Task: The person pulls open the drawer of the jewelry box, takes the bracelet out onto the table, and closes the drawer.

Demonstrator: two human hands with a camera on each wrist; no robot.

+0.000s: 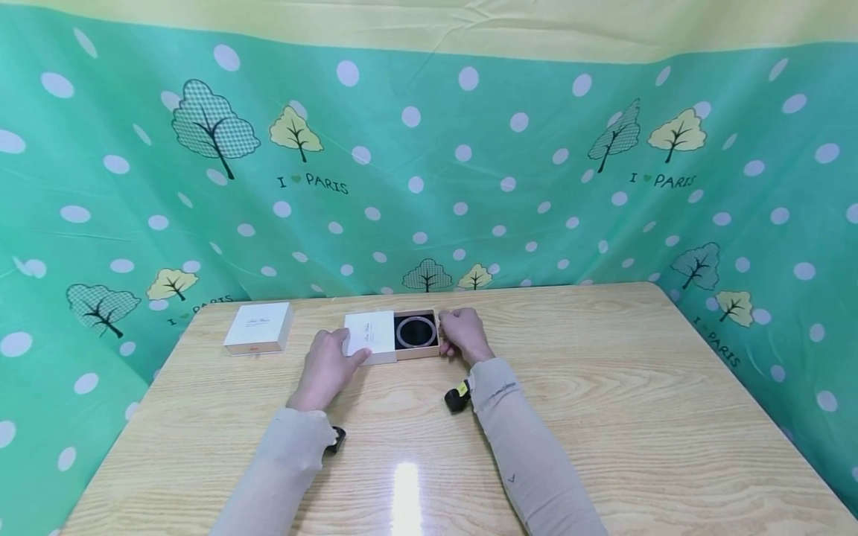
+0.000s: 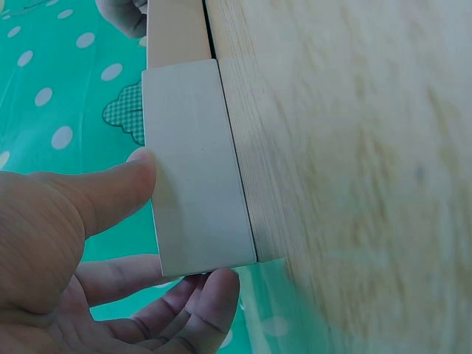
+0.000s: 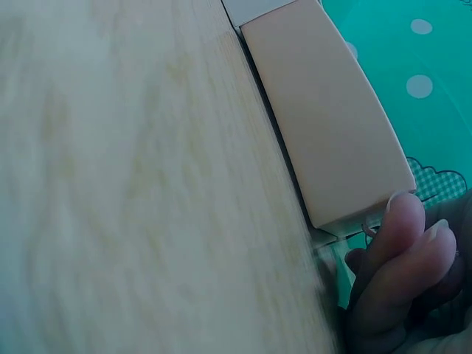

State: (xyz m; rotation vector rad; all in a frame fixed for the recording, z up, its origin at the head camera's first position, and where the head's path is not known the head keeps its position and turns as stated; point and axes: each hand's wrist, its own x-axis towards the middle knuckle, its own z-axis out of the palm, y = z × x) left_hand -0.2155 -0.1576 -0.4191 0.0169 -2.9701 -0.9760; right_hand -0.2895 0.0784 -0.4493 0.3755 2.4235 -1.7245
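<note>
Left hand: bare, left of lower centre, thumb and curved fingers held apart.
Right hand: bare, just right of centre, fingers curled.
Left arm: light-grey fabric-sleeved, slanting up-right from bottom edge.
Right arm: sleeved alike, slanting up-left.

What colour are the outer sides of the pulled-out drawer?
Pinkish tan; the drawer shows best in the right wrist view.

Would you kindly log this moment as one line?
left hand: holds white cover | right hand: at end of drawer | drawer: partly out, ring inside | second box: closed, at left
</note>
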